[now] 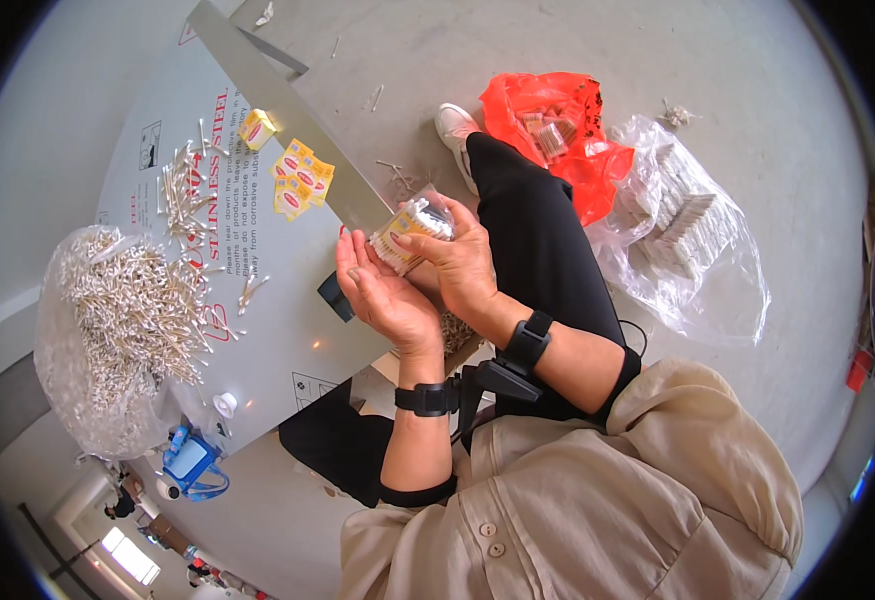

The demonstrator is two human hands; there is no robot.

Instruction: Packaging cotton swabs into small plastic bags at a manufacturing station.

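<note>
A small clear pack of cotton swabs [416, 232] with a yellow label is held in front of me, tilted. My right hand [466, 262] grips it, thumb across the front and fingers behind. Just left of it, my left hand [386, 300] is palm up with fingers stretched out, close against the pack's lower left side; whether it bears any weight I cannot tell. On the steel-coloured table lie yellow label cards [303, 180], with a stack of yellow cards [257, 129] beyond them. Loose cotton swabs [186, 195] are scattered to their left.
A big clear bag of loose swabs [133, 310] spills onto the table [288, 290] at left. Near it are a blue-cased device [193, 462] and a white round cap [225, 405]. On the floor, a red bag [528, 100] and a clear bag [683, 225] hold swab packs.
</note>
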